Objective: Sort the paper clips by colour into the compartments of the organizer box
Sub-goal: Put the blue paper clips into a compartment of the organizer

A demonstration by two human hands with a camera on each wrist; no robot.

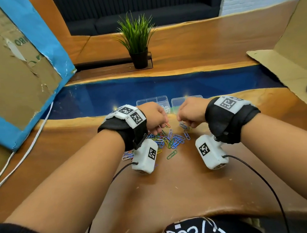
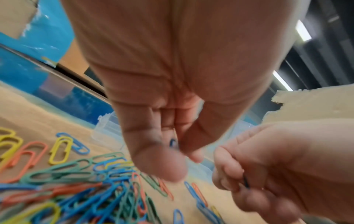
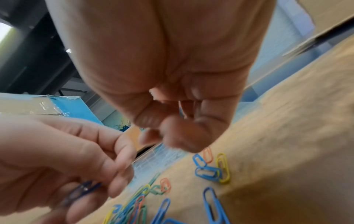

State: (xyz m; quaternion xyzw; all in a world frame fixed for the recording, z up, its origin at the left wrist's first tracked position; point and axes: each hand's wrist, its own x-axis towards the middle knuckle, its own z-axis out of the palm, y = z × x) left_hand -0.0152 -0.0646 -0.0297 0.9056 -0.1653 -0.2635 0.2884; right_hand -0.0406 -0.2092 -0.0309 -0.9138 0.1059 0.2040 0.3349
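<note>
A pile of coloured paper clips (image 1: 169, 140) lies on the wooden table, blue, green, orange and yellow mixed (image 2: 86, 181). Just behind it stands the clear organizer box (image 1: 147, 101), open, with pale clips (image 1: 166, 109) in one compartment. My left hand (image 1: 161, 126) hovers over the pile's far edge, fingers curled, with a blue clip (image 2: 173, 142) pinched inside them; that clip (image 3: 82, 189) also shows in the right wrist view. My right hand (image 1: 181, 120) is close beside it, fingers curled round a thin dark clip (image 2: 246, 181). Loose blue clips (image 3: 208, 172) lie under the right hand.
A potted plant (image 1: 137, 44) stands at the back of the table. Cardboard with blue tape (image 1: 17, 72) leans at the left and a cardboard sheet (image 1: 291, 59) at the right. A white cable (image 1: 23, 154) runs along the left. A blue resin strip (image 1: 92, 97) crosses behind the box.
</note>
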